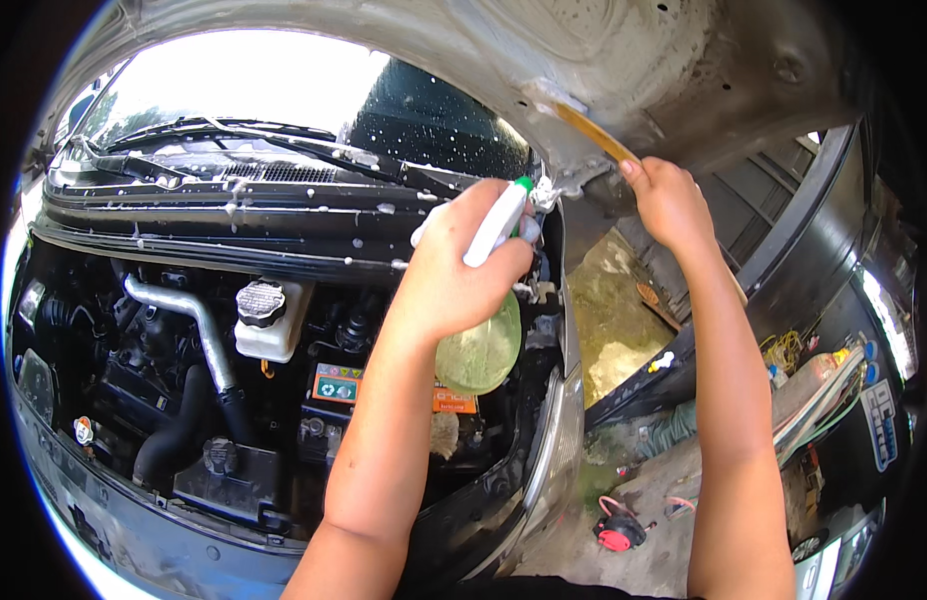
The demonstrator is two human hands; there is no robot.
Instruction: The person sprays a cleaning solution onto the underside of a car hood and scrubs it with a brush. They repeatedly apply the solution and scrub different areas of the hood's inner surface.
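Note:
My left hand (463,262) grips the head of a spray bottle (480,349) with a white and green trigger and a translucent greenish body. It is over the right side of a car's engine bay, above the car battery (340,386). Up and to the right, my right hand (670,199) holds the wooden handle of a brush (598,139). The brush's far end is against the underside of the raised hood (621,45), amid whitish foam; its bristles cannot be made out. White foam also lies by the hood hinge (544,193) and in spots on the cowl.
A white fluid reservoir (268,322) with a black cap and a silver metal pipe (201,330) are in the engine bay. Wiper arms (306,146) lie below the wet windshield. At right, a red and black device (619,531) stands on the floor, near a cluttered row of hoses (823,412).

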